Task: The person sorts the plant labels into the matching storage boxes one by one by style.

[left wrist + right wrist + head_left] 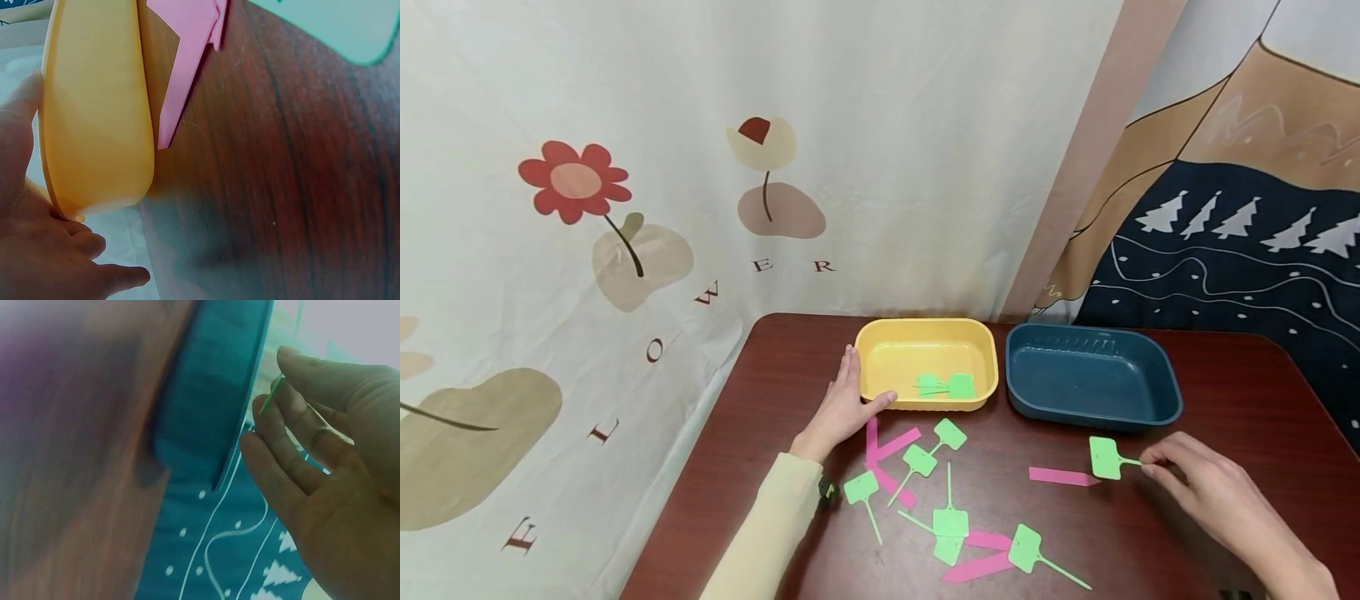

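Observation:
My right hand (pixel 1213 487) pinches the thin stem of a green plant label (pixel 1105 458), its square head pointing left, in front of the dark blue basin (pixel 1093 412). In the right wrist view, the green stem (pixel 271 397) shows between thumb and fingertips. My left hand (pixel 842 408) rests against the left side of the yellow basin (pixel 925 403), fingers straight along its wall and thumb over the front rim. Several green labels (pixel 961 386) lie inside the yellow basin. The left wrist view shows that basin's wall (pixel 97 112) beside the left hand (pixel 47 250).
Several green labels (pixel 951 523) and pink pointed strips (pixel 981 568) lie scattered, some overlapping, on the brown table (pixel 730 517). One pink strip (pixel 1060 477) lies apart, left of the held label. Printed curtains (pixel 910 167) hang behind the table.

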### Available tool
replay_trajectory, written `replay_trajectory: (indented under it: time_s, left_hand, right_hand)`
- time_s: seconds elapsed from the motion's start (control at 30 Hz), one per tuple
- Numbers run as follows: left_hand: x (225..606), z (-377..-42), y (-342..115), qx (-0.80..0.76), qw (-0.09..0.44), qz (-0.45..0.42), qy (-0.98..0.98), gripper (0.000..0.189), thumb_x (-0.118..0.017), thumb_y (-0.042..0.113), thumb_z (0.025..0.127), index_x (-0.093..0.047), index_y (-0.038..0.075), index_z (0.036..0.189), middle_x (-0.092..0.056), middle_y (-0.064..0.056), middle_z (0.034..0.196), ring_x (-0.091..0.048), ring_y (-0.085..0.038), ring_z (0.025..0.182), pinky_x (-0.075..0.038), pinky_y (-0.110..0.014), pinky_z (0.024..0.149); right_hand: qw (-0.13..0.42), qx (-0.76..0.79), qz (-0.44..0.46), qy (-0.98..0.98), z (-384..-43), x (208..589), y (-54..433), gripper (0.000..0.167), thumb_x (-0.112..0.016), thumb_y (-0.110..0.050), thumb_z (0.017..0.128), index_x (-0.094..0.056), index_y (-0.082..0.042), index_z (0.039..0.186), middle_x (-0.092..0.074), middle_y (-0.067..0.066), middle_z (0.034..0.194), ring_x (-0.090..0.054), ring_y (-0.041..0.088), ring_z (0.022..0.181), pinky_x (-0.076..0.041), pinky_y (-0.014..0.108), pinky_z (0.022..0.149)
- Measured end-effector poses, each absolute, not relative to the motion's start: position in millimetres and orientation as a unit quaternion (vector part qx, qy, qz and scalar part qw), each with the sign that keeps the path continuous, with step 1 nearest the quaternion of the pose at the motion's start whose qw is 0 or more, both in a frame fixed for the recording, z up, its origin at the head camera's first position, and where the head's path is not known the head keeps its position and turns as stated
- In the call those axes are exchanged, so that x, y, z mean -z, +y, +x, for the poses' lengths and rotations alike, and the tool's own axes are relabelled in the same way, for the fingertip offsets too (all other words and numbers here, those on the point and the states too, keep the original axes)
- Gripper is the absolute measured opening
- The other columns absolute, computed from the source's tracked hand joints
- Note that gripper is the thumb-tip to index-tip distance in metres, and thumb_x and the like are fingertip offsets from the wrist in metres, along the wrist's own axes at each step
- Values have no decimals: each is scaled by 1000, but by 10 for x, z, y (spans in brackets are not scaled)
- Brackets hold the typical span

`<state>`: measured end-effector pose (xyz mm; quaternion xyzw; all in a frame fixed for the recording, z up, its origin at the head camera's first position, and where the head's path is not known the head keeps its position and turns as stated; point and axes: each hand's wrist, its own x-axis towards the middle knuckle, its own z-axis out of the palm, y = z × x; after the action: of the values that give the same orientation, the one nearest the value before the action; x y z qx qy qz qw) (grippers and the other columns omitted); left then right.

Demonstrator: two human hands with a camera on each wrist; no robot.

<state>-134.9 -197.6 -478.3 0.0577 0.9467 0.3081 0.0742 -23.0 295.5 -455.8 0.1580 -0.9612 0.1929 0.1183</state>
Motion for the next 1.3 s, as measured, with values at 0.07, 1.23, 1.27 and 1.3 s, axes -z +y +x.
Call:
replay_trajectory:
  time_s: [0.07, 1.23, 1.27, 1.3]
  left_hand:
    - [4784, -1347, -1978, -307, 74, 57, 947, 116, -63, 66, 94, 3, 2, 165, 7, -14, 173, -3, -30, 159, -14, -60, 123]
    - [4784, -1333, -1981, -307, 68, 62, 947, 115, -64, 63, 95, 4, 1, 164, 6, -17, 173, -7, -31, 159, -16, -60, 123]
    - [4785, -1334, -1981, -307, 68, 61, 947, 115, -64, 63, 95, 4, 1, 164, 6, -17, 173, -7, -31, 159, -16, -60, 123]
    - [4786, -1333, -1980, -307, 68, 61, 947, 115, -64, 63, 95, 4, 1, 164, 6, -17, 173, -7, -31, 159, -17, -60, 123]
  right_hand:
    - [114, -204, 156, -960, -268, 4521, 2865, 30, -88, -7, 78, -70, -28, 89, -59, -14, 91, -49, -1, 75, -48, 26, 61]
    - [159, -299, 209, -918, -921, 4243, 1824, 20, -85, -4, 85, -75, -14, 99, -66, -3, 97, -63, 19, 87, -59, 41, 73]
    - [157, -302, 207, -917, -940, 4235, 1795, 20, -84, -4, 85, -75, -14, 99, -66, -3, 97, -62, 19, 87, -59, 42, 74]
    - [155, -303, 207, -917, -961, 4230, 1766, 20, -84, -3, 85, -75, -14, 99, -66, -3, 97, -62, 18, 87, -59, 42, 73]
